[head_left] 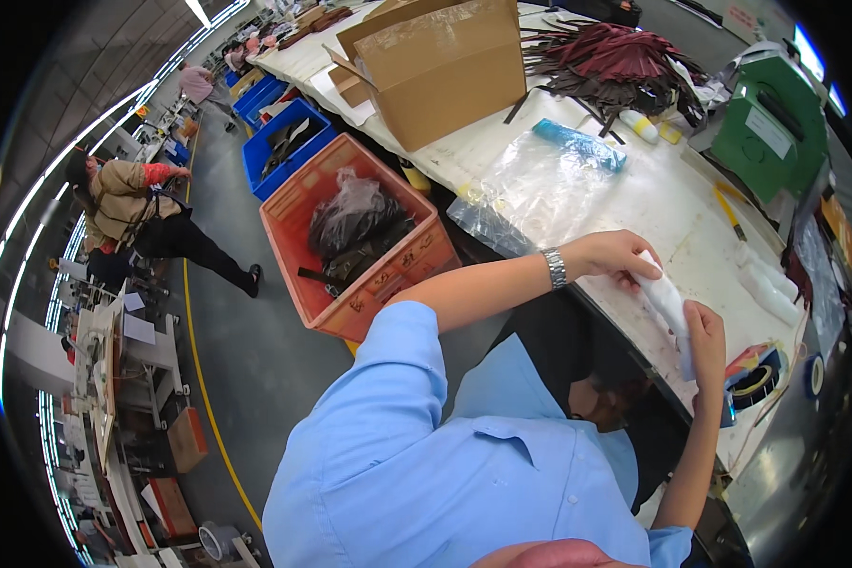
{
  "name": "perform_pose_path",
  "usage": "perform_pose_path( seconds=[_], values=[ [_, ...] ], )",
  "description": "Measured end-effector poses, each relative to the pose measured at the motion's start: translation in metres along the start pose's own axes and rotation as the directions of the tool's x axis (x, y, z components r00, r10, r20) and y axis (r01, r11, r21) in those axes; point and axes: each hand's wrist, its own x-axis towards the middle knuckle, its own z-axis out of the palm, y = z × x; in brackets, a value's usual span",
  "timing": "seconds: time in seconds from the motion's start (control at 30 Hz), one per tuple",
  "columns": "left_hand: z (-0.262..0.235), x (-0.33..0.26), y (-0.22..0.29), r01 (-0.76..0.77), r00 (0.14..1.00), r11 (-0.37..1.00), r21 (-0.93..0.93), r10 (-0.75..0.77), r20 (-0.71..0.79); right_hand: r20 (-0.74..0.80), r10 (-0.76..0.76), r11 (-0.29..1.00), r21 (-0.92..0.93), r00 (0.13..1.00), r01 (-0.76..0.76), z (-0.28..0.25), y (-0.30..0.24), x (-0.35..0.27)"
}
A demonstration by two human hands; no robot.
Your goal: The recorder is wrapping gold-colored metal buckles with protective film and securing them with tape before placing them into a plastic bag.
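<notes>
A long, slim white roll (pixel 667 305) of soft wrapping, like thin foam or paper, is held between my two hands above the near edge of the worktable. What is inside it, if anything, is hidden. My left hand (pixel 617 258), below a metal wristwatch, pinches the far end of the roll with bent fingers. The nearer end is gripped by my right hand (pixel 704 343), its thumb along the roll. Similar white rolls (pixel 769 287) lie on the table to the right. A clear plastic bag (pixel 554 185) with a blue strip is flat on the white tabletop (pixel 648 222).
An orange crate (pixel 289 213) of dark items stands left of the table, blue bins (pixel 293 142) behind it. On the table are a cardboard box (pixel 445 80), dark red straps (pixel 625 59), a green machine (pixel 767 128), a yellow-handled cutter (pixel 731 206) and tape rolls (pixel 755 386). A person (pixel 133 204) stands across the aisle.
</notes>
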Motion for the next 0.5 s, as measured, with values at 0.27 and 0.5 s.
perform_pose_path(
  seconds=[0.27, 0.5],
  values=[
    [0.004, -0.021, -0.004, -0.008, 0.985, 0.989, 0.149, 0.033, -0.167, 0.093, -0.347, 0.877, -0.319, 0.933, 0.358, 0.013, -0.004, -0.027],
    [0.006, -0.034, 0.013, -0.041, 0.944, 0.906, 0.421, 0.173, -0.28, -0.072, -0.465, 0.779, -0.507, 0.883, 0.369, 0.033, 0.008, -0.035]
  ],
)
